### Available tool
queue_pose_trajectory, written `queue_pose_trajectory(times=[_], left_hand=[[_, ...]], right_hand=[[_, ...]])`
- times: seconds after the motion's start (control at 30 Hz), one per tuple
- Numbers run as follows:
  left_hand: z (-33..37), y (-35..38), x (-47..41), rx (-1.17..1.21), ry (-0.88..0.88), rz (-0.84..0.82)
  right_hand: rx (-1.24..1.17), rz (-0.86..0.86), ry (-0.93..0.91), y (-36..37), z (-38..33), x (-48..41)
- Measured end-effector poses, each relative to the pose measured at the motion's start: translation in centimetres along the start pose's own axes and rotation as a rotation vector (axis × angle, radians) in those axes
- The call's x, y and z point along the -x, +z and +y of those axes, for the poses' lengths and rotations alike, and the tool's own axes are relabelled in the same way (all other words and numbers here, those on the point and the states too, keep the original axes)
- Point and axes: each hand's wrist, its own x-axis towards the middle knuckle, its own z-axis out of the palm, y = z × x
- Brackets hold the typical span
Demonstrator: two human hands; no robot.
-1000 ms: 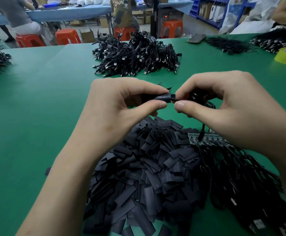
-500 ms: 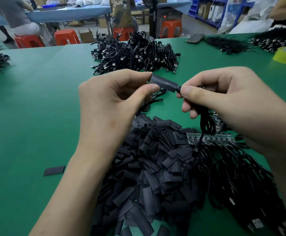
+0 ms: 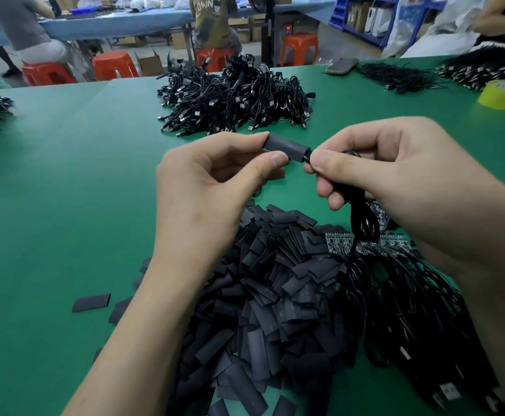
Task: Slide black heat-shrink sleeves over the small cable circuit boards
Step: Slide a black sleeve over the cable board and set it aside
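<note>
Centrally, a black heat-shrink sleeve (image 3: 287, 145) was found pinched at its left end by the left grip (image 3: 209, 187), raised above the bench (image 3: 65, 175). The cable (image 3: 362, 217) at its right end was pinched by the right grip (image 3: 395, 175), near the loose sleeve pile (image 3: 275, 295).

two bare hands and two bare forearms are all that shows of the person. the left hand (image 3: 203, 187) shows its back, with smooth knuckles and fine creases across the finger joints. the left thumbnail (image 3: 278, 159) is cut short and plain. the right hand (image 3: 395, 175) is bare too, and the right thumbnail (image 3: 320, 160) is also short, plain and rather square (the other nails are turned away or hidden). the left forearm (image 3: 155, 325) is uncovered along all of its length in view, slim and smooth. the right forearm (image 3: 500, 295) is uncovered as well, though only part of it shows. whether sleeves are worn higher up cannot be told.
</note>
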Motion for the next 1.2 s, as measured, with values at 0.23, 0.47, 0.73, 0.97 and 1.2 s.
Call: queue_pose_trajectory(times=[0.23, 0.47, 0.73, 0.97, 1.2], left_hand=[[-0.2, 0.1, 0.0, 0.007, 0.014, -0.011], [0.0, 0.2, -0.1, 0.046, -0.061, -0.056], [-1.0, 3.1, 1.8, 0.000, -0.234, -0.633], [-1.4, 1.5, 0.7, -0.135, -0.259, -0.495], [-4.3, -1.5, -2.2, -0.922, -0.165, -0.226]], right_hand=[[0.002, -0.006, -0.014, 0.0, 0.2, 0.0], [-0.072, 0.061, -0.024, 0.2, 0.4, -0.2], [-0.336, 0.211, 0.015, 0.0, 0.4, -0.6], [0.023, 0.219, 0.045, -1.2, 0.7, -0.7], [0.071, 0.291, 0.023, -3.4, -0.1, -0.4]])
